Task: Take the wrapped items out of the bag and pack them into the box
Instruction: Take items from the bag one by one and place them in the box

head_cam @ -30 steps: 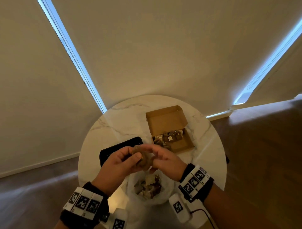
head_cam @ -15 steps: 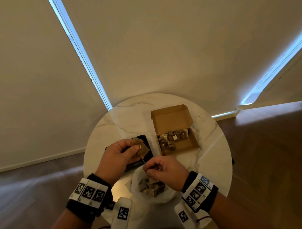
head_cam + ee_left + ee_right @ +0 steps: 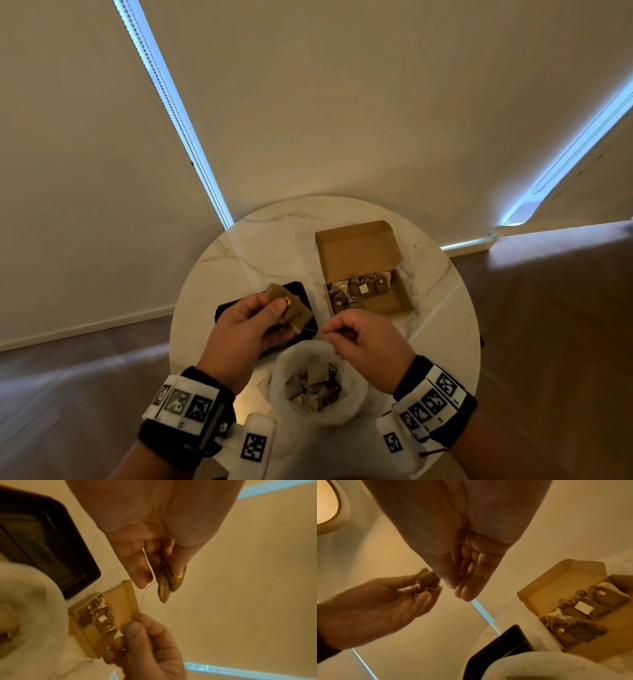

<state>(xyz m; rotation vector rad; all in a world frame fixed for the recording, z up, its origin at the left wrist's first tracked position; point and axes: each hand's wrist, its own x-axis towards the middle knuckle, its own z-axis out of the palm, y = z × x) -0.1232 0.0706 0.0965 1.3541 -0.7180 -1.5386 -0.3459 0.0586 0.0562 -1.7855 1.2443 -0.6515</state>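
Observation:
My left hand [image 3: 260, 315] pinches a brown wrapped item [image 3: 291, 308] with a small gold sticker, held above the black tray. A thin string [image 3: 310, 329] runs from the item to my right hand [image 3: 337, 334], which pinches its end between thumb and fingers. In the left wrist view the wrapped item [image 3: 169, 582] hangs from my fingertips and the string [image 3: 143, 595] trails down toward the right hand [image 3: 135, 627]. The white bag [image 3: 349, 404] sits open below my hands with several wrapped items inside. The open cardboard box [image 3: 390, 305] holds several wrapped items along its far side.
A black tray [image 3: 298, 289] lies on the round marble table [image 3: 274, 246], left of the box. The box lid [image 3: 356, 250] stands open toward the wall. The table edge is close behind the box and to the right; wooden floor surrounds it.
My hands have drawn apart: the left lifted the wrapped item up and left over the tray, while the right pulled the string out to the right above the bag.

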